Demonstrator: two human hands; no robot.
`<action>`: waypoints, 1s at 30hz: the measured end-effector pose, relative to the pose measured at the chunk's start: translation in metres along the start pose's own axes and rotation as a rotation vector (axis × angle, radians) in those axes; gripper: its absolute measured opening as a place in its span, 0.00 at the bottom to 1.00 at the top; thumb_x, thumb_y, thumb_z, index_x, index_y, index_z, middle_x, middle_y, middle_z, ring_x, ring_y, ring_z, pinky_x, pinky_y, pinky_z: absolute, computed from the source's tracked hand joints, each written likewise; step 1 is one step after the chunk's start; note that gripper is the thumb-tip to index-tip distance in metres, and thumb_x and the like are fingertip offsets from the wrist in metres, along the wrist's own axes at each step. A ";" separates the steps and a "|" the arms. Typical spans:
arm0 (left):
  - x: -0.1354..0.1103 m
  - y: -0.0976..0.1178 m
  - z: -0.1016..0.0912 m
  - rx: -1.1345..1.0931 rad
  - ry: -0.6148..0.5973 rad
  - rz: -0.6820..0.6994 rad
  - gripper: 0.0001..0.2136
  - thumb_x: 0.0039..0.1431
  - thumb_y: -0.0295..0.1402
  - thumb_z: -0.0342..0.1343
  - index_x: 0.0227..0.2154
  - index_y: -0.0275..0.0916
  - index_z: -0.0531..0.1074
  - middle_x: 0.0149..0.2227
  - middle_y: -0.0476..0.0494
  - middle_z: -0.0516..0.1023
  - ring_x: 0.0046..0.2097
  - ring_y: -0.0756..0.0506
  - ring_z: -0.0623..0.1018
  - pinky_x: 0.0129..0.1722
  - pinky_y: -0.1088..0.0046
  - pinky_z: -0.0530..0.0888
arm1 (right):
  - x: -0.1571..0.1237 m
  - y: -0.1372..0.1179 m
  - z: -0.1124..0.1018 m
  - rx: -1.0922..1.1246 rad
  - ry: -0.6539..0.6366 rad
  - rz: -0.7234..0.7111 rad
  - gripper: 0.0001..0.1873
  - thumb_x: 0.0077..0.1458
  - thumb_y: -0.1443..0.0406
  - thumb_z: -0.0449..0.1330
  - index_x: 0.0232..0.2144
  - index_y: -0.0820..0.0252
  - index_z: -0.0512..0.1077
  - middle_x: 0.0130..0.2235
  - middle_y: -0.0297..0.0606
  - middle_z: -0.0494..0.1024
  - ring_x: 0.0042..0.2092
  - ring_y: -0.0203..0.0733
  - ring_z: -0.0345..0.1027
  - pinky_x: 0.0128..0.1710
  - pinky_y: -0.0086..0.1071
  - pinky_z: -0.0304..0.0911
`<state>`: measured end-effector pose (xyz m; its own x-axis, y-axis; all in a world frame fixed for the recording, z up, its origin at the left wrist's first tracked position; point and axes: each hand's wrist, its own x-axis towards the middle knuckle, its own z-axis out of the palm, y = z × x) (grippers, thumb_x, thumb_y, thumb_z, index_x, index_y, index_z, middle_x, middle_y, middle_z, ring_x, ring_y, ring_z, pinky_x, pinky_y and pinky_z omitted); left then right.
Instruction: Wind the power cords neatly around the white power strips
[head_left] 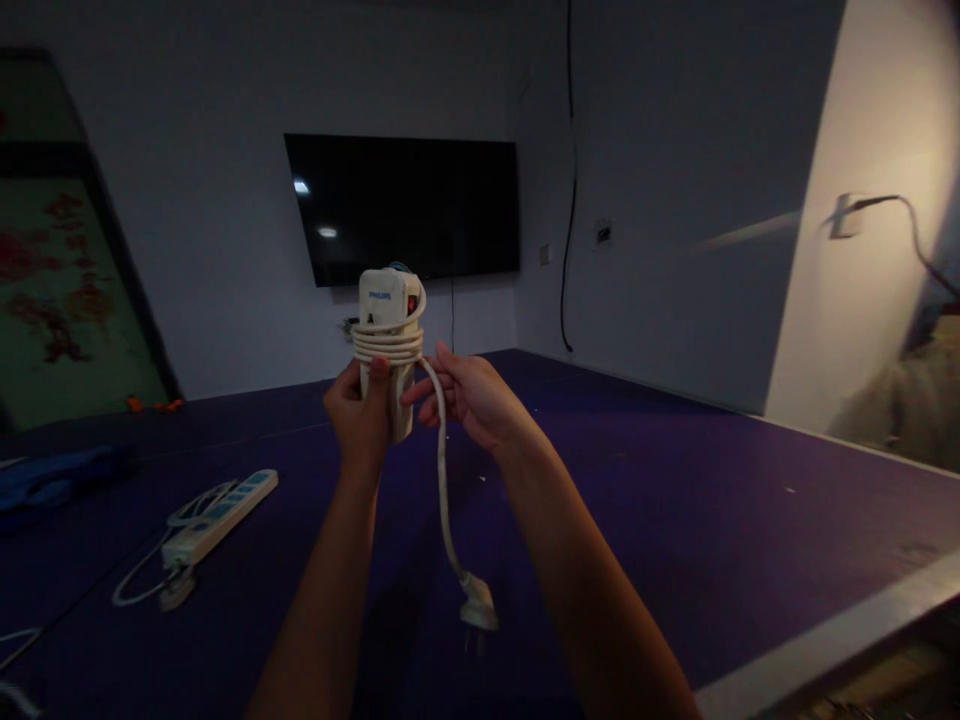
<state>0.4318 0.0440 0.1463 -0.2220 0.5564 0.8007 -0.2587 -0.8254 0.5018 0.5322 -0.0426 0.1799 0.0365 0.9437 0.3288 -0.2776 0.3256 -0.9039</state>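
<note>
Upright in my left hand [361,405] is a white power strip [386,290] marked PHILIPS, with a red switch on its side. My thumb presses its front while my fingers go round behind it. Several turns of its white cord [388,345] wrap the middle of the strip. The loose end hangs down to a plug [478,605] with its prongs pointing downward. Beside the strip is my right hand [469,395], thumb raised and fingers apart, reaching past the hanging cord toward the strip. Whether its fingertips touch the strip I cannot tell.
A second power strip [225,515] with blue sockets and a loose cord lies on the purple surface [645,500] to the left. Blue cloth [60,480] lies farther left. A television [409,205] hangs on the back wall, and a dark cable [574,200] dangles in the corner.
</note>
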 end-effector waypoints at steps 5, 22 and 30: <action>-0.004 -0.005 -0.001 0.129 0.081 0.083 0.22 0.50 0.53 0.57 0.30 0.35 0.74 0.26 0.48 0.74 0.27 0.51 0.71 0.27 0.76 0.66 | 0.004 0.008 0.011 0.014 0.018 0.007 0.17 0.67 0.67 0.43 0.33 0.67 0.69 0.22 0.39 0.78 0.16 0.31 0.64 0.18 0.24 0.63; -0.003 -0.019 -0.016 0.672 0.369 0.101 0.31 0.42 0.52 0.63 0.46 0.37 0.71 0.43 0.38 0.78 0.43 0.40 0.77 0.41 0.65 0.70 | 0.002 0.020 0.024 -0.084 0.055 0.012 0.15 0.61 0.73 0.51 0.25 0.68 0.73 0.19 0.35 0.75 0.16 0.27 0.62 0.19 0.20 0.62; -0.005 -0.017 -0.012 0.746 0.283 -0.038 0.32 0.43 0.52 0.63 0.49 0.39 0.68 0.47 0.37 0.77 0.46 0.37 0.77 0.42 0.64 0.69 | 0.005 0.028 0.032 -0.125 0.016 0.001 0.15 0.61 0.74 0.50 0.27 0.69 0.74 0.16 0.32 0.72 0.14 0.28 0.61 0.17 0.20 0.61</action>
<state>0.4262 0.0562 0.1298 -0.4816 0.5059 0.7157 0.4042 -0.5964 0.6935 0.4942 -0.0302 0.1654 0.0517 0.9444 0.3247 -0.1554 0.3288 -0.9315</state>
